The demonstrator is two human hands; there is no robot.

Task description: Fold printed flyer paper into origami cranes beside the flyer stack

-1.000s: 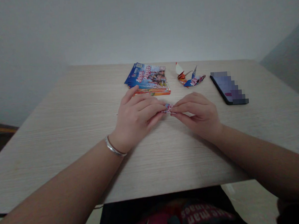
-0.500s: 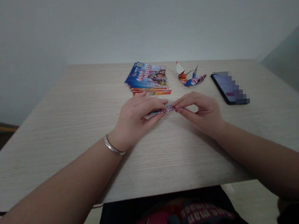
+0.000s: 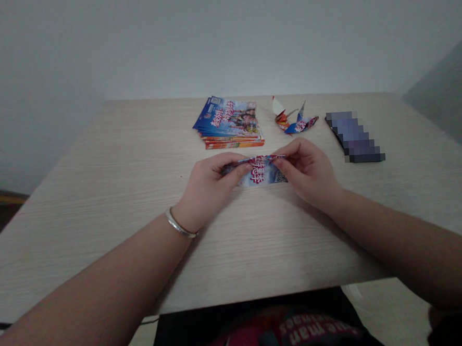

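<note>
A folded printed paper [image 3: 260, 174], light blue with red and white characters, is held just over the table between my two hands. My left hand [image 3: 215, 183] pinches its left end, the thumb on the face turned toward me. At the other end my right hand [image 3: 306, 169] grips it, thumb in front and fingers behind. A crease or folded edge runs along the paper's top. My fingers cover both ends, so its full outline is hidden. On my left wrist is a silver bangle [image 3: 179, 225].
Beyond my hands lies a fanned stack of printed leaflets [image 3: 228, 122]. Right of it stand folded paper cranes, one orange and white [image 3: 281, 116], one blue [image 3: 300, 124]. A dark phone [image 3: 354, 136] lies farther right. The pale wooden table [image 3: 99, 202] meets a wall behind.
The paper, earlier seen nearly edge-on, has tilted so its printed face shows toward me. Both thumbs have moved onto that face. Stack, cranes and phone stay in place.
</note>
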